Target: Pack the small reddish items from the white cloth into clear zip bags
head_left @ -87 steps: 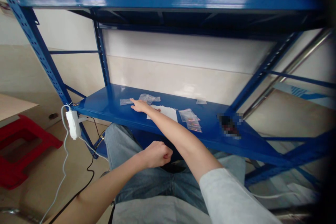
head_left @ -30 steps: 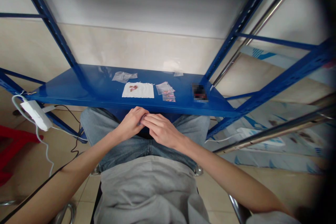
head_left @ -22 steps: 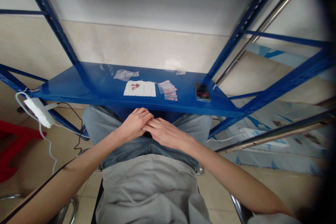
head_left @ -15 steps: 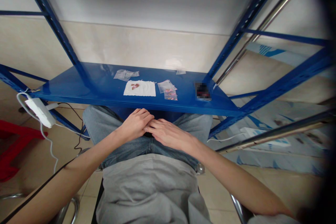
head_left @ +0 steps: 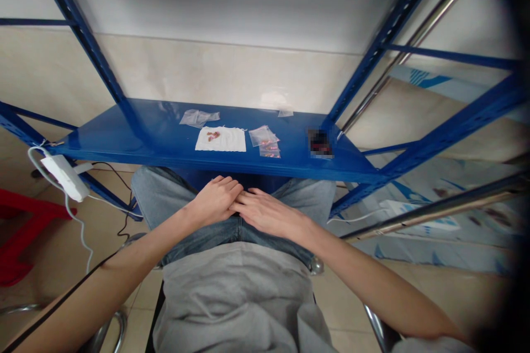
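Observation:
My left hand and my right hand rest on my lap over blue jeans, fingertips touching, just below the front edge of the blue shelf. The left fingers are curled toward the right hand; anything between them is hidden. My right hand lies flat with its fingers stretched out. On the shelf lies a white sheet with small red pieces on it. Empty clear bags lie behind it, and a stack of bags with red pieces sits to its right.
A small clear bag lies at the shelf's back, and a dark blurred object near its right end. A white power strip hangs at the left corner with cables. A red stool stands left, steel poles right.
My right hand has drawn back from the clear bags on the shelf and joined my left hand on my lap. Over the last second both hands have barely moved.

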`<state>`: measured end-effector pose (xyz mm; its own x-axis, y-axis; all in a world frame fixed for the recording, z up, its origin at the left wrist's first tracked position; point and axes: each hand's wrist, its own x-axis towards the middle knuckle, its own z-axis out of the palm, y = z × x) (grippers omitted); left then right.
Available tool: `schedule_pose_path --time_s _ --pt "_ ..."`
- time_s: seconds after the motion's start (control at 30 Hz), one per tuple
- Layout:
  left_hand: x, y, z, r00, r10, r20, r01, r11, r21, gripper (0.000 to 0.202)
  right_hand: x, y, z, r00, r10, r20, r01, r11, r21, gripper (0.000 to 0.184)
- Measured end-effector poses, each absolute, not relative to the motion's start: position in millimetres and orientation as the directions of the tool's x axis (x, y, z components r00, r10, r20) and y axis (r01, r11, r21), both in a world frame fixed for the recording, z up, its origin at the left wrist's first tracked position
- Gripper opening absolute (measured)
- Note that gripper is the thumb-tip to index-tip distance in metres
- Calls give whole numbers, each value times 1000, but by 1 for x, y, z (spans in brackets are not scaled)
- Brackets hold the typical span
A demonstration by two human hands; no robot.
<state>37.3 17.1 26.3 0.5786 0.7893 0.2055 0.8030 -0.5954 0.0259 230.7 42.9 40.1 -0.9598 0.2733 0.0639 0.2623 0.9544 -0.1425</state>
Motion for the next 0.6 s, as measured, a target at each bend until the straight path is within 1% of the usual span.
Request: schedule_pose_path --time_s 0.1,0.23,0.4,0.6 --pt "42 14 26 560 809 179 821 -571 11 9 227 42 31 -965 248 79 241 966 -92 24" --pt "52 7 24 593 786 174 797 -603 6 11 221 39 18 -968 248 43 245 968 -59 22" --pt "59 5 19 575 805 147 807 -588 63 15 218 39 14 -966 247 71 241 967 -86 23" --pt "62 4 17 560 821 113 812 -571 123 19 222 37 18 -958 285 25 278 949 -151 24"
